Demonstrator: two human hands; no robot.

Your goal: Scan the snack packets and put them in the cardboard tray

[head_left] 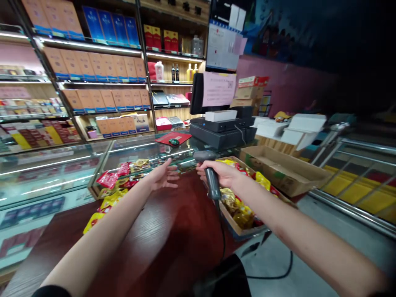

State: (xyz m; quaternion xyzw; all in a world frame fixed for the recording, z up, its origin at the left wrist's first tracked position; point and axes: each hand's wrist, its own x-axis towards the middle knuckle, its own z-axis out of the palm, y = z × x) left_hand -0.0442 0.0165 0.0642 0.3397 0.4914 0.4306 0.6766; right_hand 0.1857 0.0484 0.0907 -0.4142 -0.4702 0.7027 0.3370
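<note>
My right hand (222, 173) grips a dark grey handheld barcode scanner (210, 175), its head pointing to the left, and a black cable (222, 235) hangs from its base. Just beyond and below this hand lies a cardboard tray (239, 214) full of yellow and red snack packets. My left hand (163, 175) is held out open above the dark red wooden counter (167, 231), holding nothing. Its fingers are apart, close to a loose heap of red and yellow foil packets (119, 185) at the counter's left side.
Behind the counter stand a black cash register (222, 130) with a monitor, and a red mat (173, 139) bearing a computer mouse. Glass display cases run along the left. Shelves of boxed goods and bottles fill the back wall. A shallow cardboard box (281, 171) sits right.
</note>
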